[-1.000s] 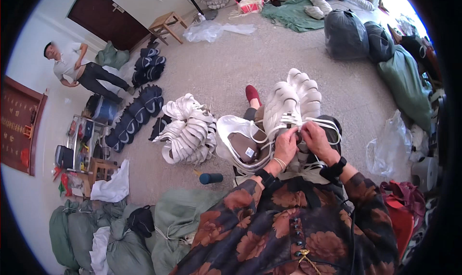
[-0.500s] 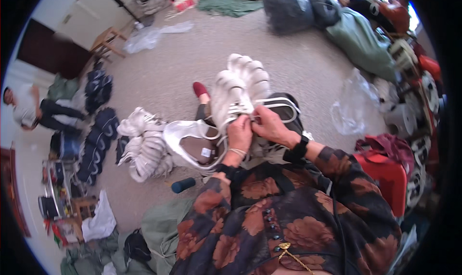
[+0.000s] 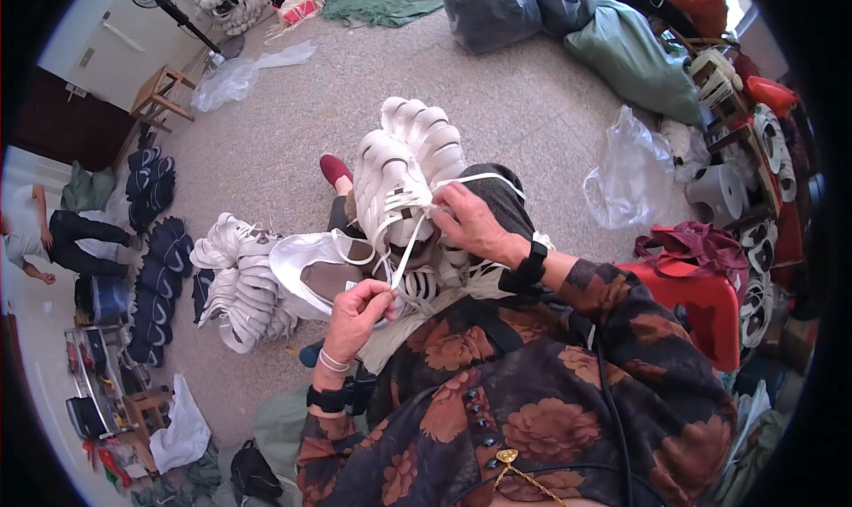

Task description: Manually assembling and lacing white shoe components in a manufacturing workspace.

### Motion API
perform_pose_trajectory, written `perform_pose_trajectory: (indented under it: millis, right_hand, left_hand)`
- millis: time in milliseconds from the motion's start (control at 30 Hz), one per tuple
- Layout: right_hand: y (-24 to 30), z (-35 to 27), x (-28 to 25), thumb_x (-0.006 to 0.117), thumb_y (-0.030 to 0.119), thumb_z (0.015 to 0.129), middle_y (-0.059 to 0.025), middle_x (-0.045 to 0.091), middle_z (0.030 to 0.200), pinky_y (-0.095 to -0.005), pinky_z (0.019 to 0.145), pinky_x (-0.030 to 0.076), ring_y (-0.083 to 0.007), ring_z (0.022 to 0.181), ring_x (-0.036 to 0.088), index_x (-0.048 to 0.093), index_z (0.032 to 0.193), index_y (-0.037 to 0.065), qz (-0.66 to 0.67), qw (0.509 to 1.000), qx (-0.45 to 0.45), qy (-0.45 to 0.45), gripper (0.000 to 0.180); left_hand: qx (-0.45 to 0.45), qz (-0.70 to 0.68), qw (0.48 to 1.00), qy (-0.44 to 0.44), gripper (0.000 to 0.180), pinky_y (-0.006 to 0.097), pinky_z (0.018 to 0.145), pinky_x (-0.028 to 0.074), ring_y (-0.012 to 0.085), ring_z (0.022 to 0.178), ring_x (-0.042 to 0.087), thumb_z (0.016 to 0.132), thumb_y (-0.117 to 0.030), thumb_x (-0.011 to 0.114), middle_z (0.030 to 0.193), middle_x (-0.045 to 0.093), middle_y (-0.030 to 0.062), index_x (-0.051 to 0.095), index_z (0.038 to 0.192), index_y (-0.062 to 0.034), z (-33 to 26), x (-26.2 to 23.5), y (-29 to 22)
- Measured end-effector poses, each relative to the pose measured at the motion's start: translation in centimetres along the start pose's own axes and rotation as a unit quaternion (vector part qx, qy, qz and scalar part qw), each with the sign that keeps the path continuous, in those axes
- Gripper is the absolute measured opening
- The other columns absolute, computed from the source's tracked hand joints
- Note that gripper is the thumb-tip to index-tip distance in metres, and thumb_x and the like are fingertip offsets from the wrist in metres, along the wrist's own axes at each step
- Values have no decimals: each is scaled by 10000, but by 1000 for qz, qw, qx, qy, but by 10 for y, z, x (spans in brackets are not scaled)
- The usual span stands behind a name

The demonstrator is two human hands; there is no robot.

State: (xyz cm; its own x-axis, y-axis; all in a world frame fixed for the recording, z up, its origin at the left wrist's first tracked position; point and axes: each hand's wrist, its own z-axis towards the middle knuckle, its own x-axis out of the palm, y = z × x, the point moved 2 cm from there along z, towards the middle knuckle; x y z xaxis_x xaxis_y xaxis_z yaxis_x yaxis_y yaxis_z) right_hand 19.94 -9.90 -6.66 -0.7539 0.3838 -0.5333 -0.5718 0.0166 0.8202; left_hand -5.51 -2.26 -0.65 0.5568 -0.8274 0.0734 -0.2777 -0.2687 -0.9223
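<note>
This is a small shoe-making workshop: bundles of white shoe soles (image 3: 238,285) and dark soles (image 3: 160,276) lie on the speckled floor (image 3: 524,99) at centre left, stuffed sacks (image 3: 635,59) fill the upper right, and tape rolls (image 3: 717,192) sit at right.

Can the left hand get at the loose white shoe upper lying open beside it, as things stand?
Probably yes, but not freely: the white shoe upper lies right beside the left hand with nothing between. That hand is pinching the white strap, so it would have to let go first.
</note>
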Motion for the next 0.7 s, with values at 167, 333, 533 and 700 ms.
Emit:
perform_pose_trajectory:
  millis: [167,333,533,700]
  right_hand:
    - [-10,26,4,614,110,843,-198,570,1071,-447,850,490,-380,1005,580,595,927,3,-134,973,-169,-85,137]
    - [-24,28,-4,596,106,837,-177,608,989,-443,831,488,-373,951,592,607,898,12,-51,995,-87,-21,113]
    - [-11,17,-13,555,100,940,-70,567,751,-327,670,474,-160,722,562,568,953,5,166,982,41,84,96]
    - [-6,9,-22,613,188,921,-111,594,719,-380,647,490,-241,674,603,572,959,3,144,968,105,175,193]
  left_hand:
    - [85,50,995,-19,112,229,762,519,95,805,641,975,-66,601,911,677,38,656,997,28,12,4,-13]
    - [196,-21,977,-78,70,231,815,478,82,887,595,970,-57,613,1134,631,82,644,966,5,38,9,-27]
    - [224,-209,949,-71,98,361,976,504,235,1117,622,975,-95,574,1181,656,176,620,932,-19,79,14,-30]
    - [194,-347,917,-16,100,346,916,515,218,916,674,992,-92,536,994,698,165,591,941,-24,93,22,-29]
